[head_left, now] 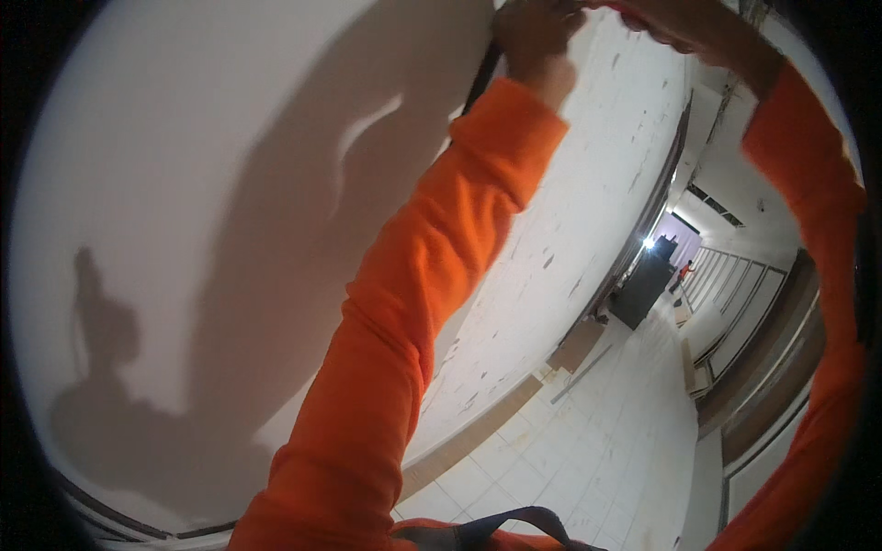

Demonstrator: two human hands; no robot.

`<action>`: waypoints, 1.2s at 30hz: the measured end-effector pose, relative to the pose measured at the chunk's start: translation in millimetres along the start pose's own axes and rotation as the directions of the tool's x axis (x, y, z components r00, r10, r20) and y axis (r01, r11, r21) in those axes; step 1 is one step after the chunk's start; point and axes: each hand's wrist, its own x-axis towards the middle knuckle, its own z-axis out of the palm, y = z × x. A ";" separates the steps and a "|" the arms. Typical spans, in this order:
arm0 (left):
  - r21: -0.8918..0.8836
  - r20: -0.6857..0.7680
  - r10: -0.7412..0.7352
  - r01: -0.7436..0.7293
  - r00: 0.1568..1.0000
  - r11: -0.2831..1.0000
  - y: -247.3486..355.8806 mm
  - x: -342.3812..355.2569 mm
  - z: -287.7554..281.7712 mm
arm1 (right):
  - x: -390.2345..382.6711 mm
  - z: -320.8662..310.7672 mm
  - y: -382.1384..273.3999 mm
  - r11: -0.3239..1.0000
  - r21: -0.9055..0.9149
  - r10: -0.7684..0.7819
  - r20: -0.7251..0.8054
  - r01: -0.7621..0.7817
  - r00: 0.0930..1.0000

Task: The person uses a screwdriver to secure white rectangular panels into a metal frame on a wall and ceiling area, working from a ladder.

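Both of my hands are raised at about twelve o'clock, near the top edge of the view. My left hand (533, 37) is curled into a fist around a dark narrow handle or strap (484, 78), which runs down from the fist against the white wall (230, 184). My right hand (680, 28) reaches in from one o'clock, and something red (629, 11) shows just at its fingers. It is cut off by the frame, so I cannot tell whether those fingers are clamped on it or only resting there.

I see the risks this way. Both arms are stretched high in orange sleeves (413, 303), so I judge my balance is poor and my grip could tire. If the left fist loosens, the dark thing would slide down the wall toward seven o'clock. The work point sits at the rim of my sight, so I could misjudge where the tool touches and scuff the patched wall surface. Loose boards (579, 344) lie at the wall base near four o'clock on the tiled floor (588, 441), a likely trip if I step back. A distant person in orange (683, 272) stands well apart at three o'clock.
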 end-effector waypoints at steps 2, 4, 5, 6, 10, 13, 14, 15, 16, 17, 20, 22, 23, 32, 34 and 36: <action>-0.468 0.155 -0.369 0.397 0.916 0.789 -7.6 -0.3 4.2 | -2.0 -7.3 -6.2 0.995 -0.082 0.055 -0.004 -0.055 0.998; -0.735 0.228 -0.603 0.542 0.764 0.408 -10.4 9.5 8.2 | 9.6 -9.2 0.8 0.988 -0.124 -0.095 -0.065 0.087 0.993; -0.860 0.391 -0.741 0.503 0.546 -0.083 -7.4 15.5 8.1 | 14.2 -7.3 5.2 0.959 -0.191 -0.233 -0.105 0.211 0.967; -0.860 0.386 -0.739 0.504 0.553 -0.072 -4.6 19.5 5.8 | 16.6 3.1 19.0 0.729 -0.555 -0.569 -0.166 0.400 0.805; -0.833 0.386 -0.752 0.552 0.534 -0.036 7.7 19.4 -0.3 | -7.0 4.4 8.6 0.630 -0.686 -0.593 -0.123 0.364 0.796; -0.842 0.415 -0.771 0.524 0.482 -0.126 11.8 23.7 2.2 | 5.1 5.9 18.5 0.415 -0.845 -0.712 -0.070 0.338 0.698; -0.846 0.441 -0.777 0.497 0.449 -0.193 11.7 25.4 2.0 | 7.2 4.6 16.5 0.374 -0.867 -0.713 -0.043 0.328 0.700; -0.846 0.443 -0.779 0.494 0.444 -0.199 11.2 26.0 1.0 | 13.3 5.8 18.2 0.366 -0.878 -0.711 -0.051 0.307 0.701; -0.854 0.461 -0.725 0.478 0.512 -0.205 7.5 23.0 0.2 | 15.3 7.9 18.6 0.363 -0.878 -0.704 -0.039 0.312 0.709; -0.862 0.473 -0.667 0.460 0.576 -0.214 4.7 19.9 0.6 | 15.9 7.2 18.8 0.321 -0.904 -0.715 -0.036 0.282 0.698; -0.860 0.482 -0.610 0.474 0.628 -0.192 2.4 15.5 9.1 | 14.5 6.5 25.6 0.276 -0.899 -0.860 -0.072 0.341 0.506; -0.856 0.501 -0.369 0.385 0.783 -0.344 -29.0 16.8 9.7 | -0.2 -0.4 -5.0 0.982 -0.172 -0.112 -0.180 0.081 0.977; -0.863 0.504 -0.623 0.388 0.599 -0.324 6.0 13.2 12.5 | -7.9 -2.7 -13.1 0.985 -0.075 0.147 -0.081 -0.153 0.986; -0.342 0.299 -0.724 0.778 0.621 0.527 36.7 18.7 -42.7 | 6.6 -10.3 3.0 0.982 -0.095 -0.169 -0.030 0.165 0.985; 0.187 0.221 -0.594 0.564 0.773 0.804 50.0 0.1 -63.1 | 2.7 -10.2 10.8 0.918 -0.209 -0.369 -0.135 0.337 0.920; 0.290 0.283 -0.547 0.473 0.788 0.832 51.9 -11.9 -93.5 | -3.2 -6.9 6.8 0.841 -0.444 -0.388 -0.100 0.307 0.916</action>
